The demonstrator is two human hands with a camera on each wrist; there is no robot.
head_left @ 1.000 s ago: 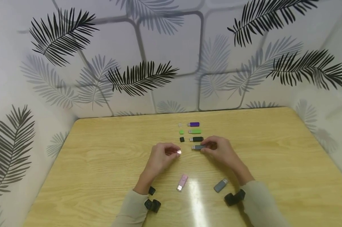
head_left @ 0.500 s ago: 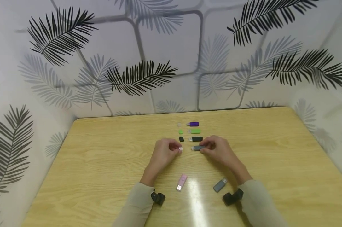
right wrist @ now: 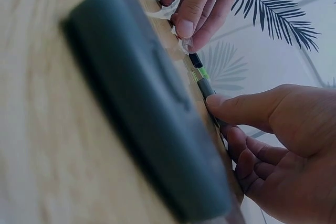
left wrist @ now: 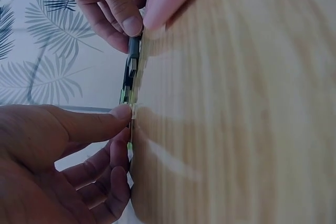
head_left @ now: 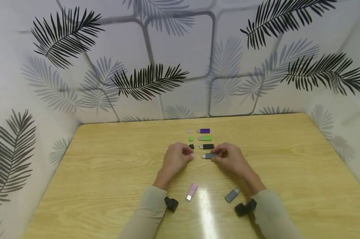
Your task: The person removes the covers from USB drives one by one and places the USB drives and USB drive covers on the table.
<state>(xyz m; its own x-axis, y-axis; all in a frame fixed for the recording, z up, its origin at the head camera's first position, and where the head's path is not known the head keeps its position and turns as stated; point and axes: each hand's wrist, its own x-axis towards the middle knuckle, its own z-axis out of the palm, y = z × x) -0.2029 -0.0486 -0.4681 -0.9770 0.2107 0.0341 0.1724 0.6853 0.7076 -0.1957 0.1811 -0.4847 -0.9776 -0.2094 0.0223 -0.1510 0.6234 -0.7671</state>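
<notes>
My left hand (head_left: 175,157) pinches a small clear cap (right wrist: 187,44) between thumb and fingertips, low over the table or touching it; which, I cannot tell. To its right, my right hand (head_left: 230,157) grips the rear end of a grey USB stick (head_left: 207,156), whose metal plug points left toward the cap, a small gap between them. Beyond that stick lie a black USB stick (head_left: 207,146), a green one (head_left: 205,138) and a purple one (head_left: 203,130). Left of these sit a black cap (head_left: 191,146), a green cap (head_left: 190,139) and a clear cap (head_left: 189,131).
Nearer the person, a pink USB stick (head_left: 192,192) and a second grey USB stick (head_left: 232,195) lie uncapped on the wooden table (head_left: 114,172). The second grey stick looms large in the right wrist view. A leaf-patterned wall (head_left: 180,93) rises behind the table's far edge.
My left hand has moved right and slightly away from me with the clear cap, closer to the grey USB stick's plug. My right hand has stayed in place on that stick.
</notes>
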